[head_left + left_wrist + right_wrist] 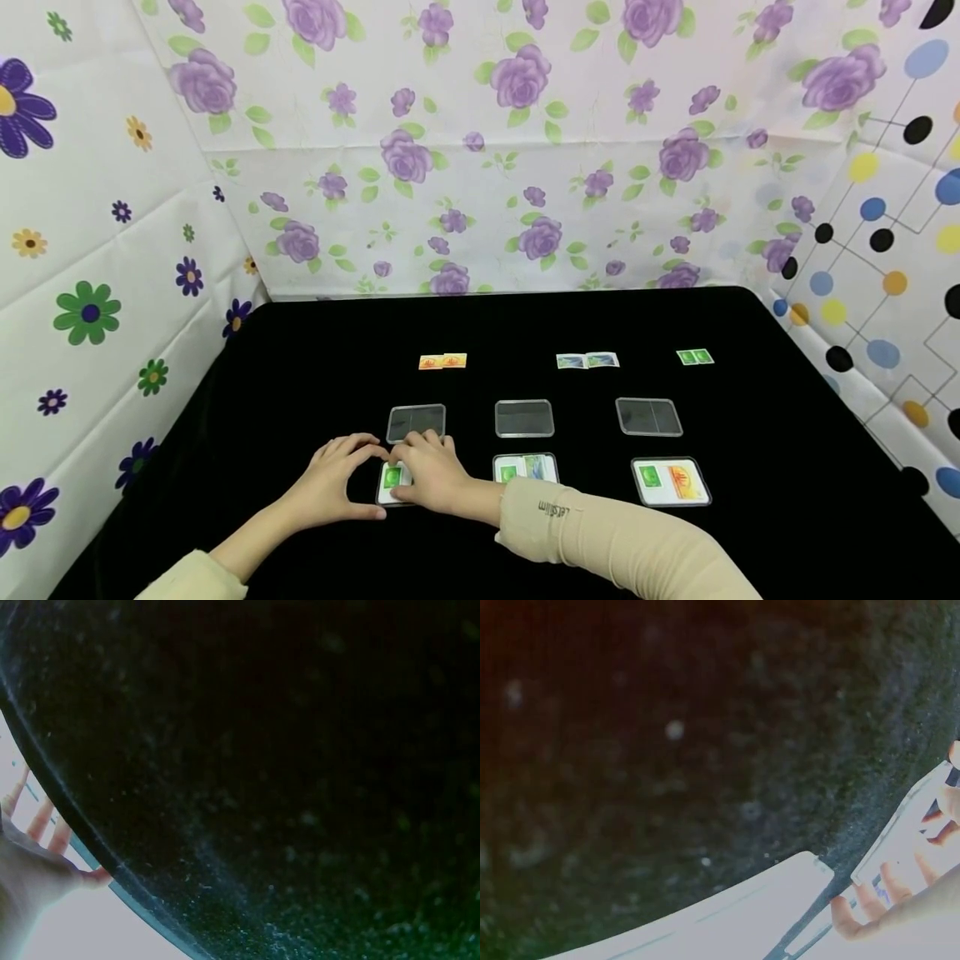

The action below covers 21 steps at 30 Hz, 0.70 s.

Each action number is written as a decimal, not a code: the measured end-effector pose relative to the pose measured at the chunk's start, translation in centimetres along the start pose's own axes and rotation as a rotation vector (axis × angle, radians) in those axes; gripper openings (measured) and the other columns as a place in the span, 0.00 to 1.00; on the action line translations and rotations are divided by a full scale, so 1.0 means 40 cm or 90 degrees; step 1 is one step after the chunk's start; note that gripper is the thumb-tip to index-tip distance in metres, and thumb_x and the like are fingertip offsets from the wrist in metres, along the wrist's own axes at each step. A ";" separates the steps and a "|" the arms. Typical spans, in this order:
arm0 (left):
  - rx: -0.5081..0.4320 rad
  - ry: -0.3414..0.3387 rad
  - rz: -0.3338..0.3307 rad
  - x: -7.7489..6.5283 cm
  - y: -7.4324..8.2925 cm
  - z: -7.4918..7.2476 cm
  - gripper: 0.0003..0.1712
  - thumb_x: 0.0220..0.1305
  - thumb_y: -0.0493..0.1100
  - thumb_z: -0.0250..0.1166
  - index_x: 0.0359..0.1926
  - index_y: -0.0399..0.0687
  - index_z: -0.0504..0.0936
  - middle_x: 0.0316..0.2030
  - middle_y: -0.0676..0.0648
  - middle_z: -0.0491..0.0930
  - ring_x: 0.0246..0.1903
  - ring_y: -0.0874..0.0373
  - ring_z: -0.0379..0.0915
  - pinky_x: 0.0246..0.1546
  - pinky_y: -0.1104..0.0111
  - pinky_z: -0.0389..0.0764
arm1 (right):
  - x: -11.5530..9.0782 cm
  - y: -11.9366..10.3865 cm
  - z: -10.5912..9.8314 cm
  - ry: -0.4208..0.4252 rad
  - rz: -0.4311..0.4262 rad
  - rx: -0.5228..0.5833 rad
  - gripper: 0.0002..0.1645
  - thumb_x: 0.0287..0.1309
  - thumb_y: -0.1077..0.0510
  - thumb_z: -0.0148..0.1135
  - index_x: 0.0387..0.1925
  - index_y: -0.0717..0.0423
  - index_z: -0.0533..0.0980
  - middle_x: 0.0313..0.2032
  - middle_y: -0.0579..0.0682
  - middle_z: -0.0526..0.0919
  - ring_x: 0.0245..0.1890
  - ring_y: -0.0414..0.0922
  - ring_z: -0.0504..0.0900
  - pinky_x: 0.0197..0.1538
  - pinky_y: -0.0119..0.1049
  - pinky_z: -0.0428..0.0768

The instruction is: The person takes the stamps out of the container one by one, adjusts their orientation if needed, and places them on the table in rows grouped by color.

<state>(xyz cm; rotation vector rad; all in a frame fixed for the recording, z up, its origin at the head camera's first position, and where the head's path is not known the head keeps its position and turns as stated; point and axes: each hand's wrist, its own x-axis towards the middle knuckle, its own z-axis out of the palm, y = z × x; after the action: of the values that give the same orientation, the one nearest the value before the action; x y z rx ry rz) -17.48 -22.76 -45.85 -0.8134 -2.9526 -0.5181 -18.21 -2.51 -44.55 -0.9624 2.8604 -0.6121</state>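
My left hand [341, 483] curves beside the left edge of a clear flat case [384, 496], fingers near its upper corner and thumb by its lower corner. In the left wrist view its fingers look spread. Across the same case lies my right hand [431, 475], index finger and thumb on either side of a green stamp [392, 477]. It hides the case's right part; whether it pinches anything is unclear. To the right, one case [525, 482] holds a green and a blue stamp, partly behind the sleeve. Another case [671, 502] holds a green and an orange stamp.
Behind these lie three transparent lids: left [417, 408], middle [524, 421] and right [648, 417]. Farther back are pairs of orange stamps [442, 362], blue stamps [587, 361] and green stamps [695, 357]. Patterned cloth walls [480, 200] border the black table [337, 333].
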 end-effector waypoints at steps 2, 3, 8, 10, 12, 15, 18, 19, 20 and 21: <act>0.001 -0.001 -0.003 0.000 0.001 -0.001 0.40 0.35 0.64 0.75 0.52 0.56 0.75 0.57 0.42 0.72 0.58 0.37 0.64 0.51 0.30 0.60 | 0.002 -0.002 -0.001 0.003 0.003 -0.001 0.20 0.51 0.47 0.69 0.46 0.47 0.78 0.47 0.45 0.78 0.49 0.45 0.73 0.51 0.46 0.70; 0.000 -0.001 -0.003 0.000 0.001 -0.001 0.40 0.35 0.64 0.75 0.52 0.56 0.75 0.57 0.42 0.72 0.58 0.37 0.64 0.51 0.30 0.60 | 0.003 -0.002 -0.001 0.004 0.004 -0.001 0.20 0.50 0.47 0.69 0.46 0.47 0.78 0.47 0.45 0.78 0.49 0.45 0.73 0.51 0.46 0.71; 0.000 -0.002 -0.005 0.000 0.002 -0.001 0.40 0.35 0.63 0.75 0.52 0.56 0.75 0.57 0.42 0.72 0.58 0.37 0.64 0.51 0.30 0.60 | 0.005 -0.004 0.000 0.010 0.011 0.005 0.19 0.50 0.47 0.70 0.44 0.47 0.79 0.47 0.45 0.78 0.48 0.44 0.73 0.50 0.45 0.70; 0.000 -0.003 -0.005 0.000 0.002 -0.001 0.40 0.35 0.63 0.75 0.52 0.56 0.75 0.57 0.42 0.72 0.58 0.37 0.64 0.51 0.30 0.60 | 0.006 -0.005 0.000 0.014 0.014 0.009 0.18 0.49 0.48 0.70 0.43 0.47 0.79 0.47 0.46 0.78 0.47 0.44 0.73 0.49 0.44 0.70; -0.001 -0.004 -0.004 0.001 0.002 -0.001 0.40 0.35 0.64 0.75 0.52 0.56 0.75 0.57 0.42 0.72 0.58 0.37 0.64 0.51 0.30 0.59 | 0.006 -0.006 0.000 0.019 0.016 0.012 0.17 0.49 0.48 0.70 0.42 0.47 0.79 0.47 0.46 0.79 0.46 0.44 0.73 0.49 0.43 0.69; -0.004 -0.006 -0.003 0.002 0.002 -0.002 0.40 0.36 0.64 0.75 0.52 0.56 0.75 0.57 0.42 0.71 0.58 0.37 0.64 0.52 0.30 0.59 | 0.007 -0.007 -0.001 0.026 0.018 0.011 0.16 0.49 0.49 0.70 0.40 0.47 0.80 0.47 0.46 0.79 0.46 0.44 0.73 0.48 0.43 0.69; -0.008 -0.008 -0.002 0.002 0.002 -0.003 0.40 0.36 0.64 0.75 0.52 0.57 0.75 0.58 0.42 0.71 0.58 0.37 0.64 0.52 0.30 0.60 | 0.006 -0.008 -0.001 0.031 0.020 0.012 0.15 0.48 0.49 0.71 0.39 0.47 0.80 0.47 0.46 0.79 0.46 0.44 0.73 0.48 0.43 0.69; -0.008 -0.009 -0.003 0.002 0.003 -0.003 0.40 0.36 0.64 0.75 0.52 0.57 0.75 0.58 0.42 0.71 0.58 0.37 0.64 0.52 0.30 0.60 | 0.006 -0.009 -0.001 0.032 0.020 0.012 0.15 0.48 0.49 0.71 0.39 0.47 0.79 0.47 0.46 0.79 0.46 0.44 0.73 0.48 0.43 0.69; -0.010 -0.009 -0.003 0.002 0.003 -0.003 0.40 0.36 0.65 0.75 0.52 0.57 0.75 0.58 0.42 0.71 0.58 0.37 0.64 0.52 0.30 0.60 | 0.006 -0.009 0.000 0.033 0.019 0.013 0.15 0.48 0.49 0.71 0.38 0.47 0.79 0.47 0.46 0.79 0.46 0.44 0.74 0.48 0.43 0.69; -0.009 -0.009 -0.004 0.001 0.003 -0.002 0.40 0.36 0.65 0.74 0.52 0.57 0.75 0.58 0.42 0.71 0.58 0.37 0.64 0.52 0.30 0.60 | 0.006 -0.009 0.000 0.035 0.019 0.014 0.15 0.48 0.49 0.71 0.38 0.47 0.79 0.47 0.46 0.79 0.46 0.44 0.74 0.48 0.42 0.69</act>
<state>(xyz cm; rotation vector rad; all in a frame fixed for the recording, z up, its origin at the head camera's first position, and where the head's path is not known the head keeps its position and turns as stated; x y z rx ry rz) -17.46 -22.67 -45.72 -0.8129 -2.9685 -0.5374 -18.18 -2.91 -44.40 -0.9125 2.9038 -0.6752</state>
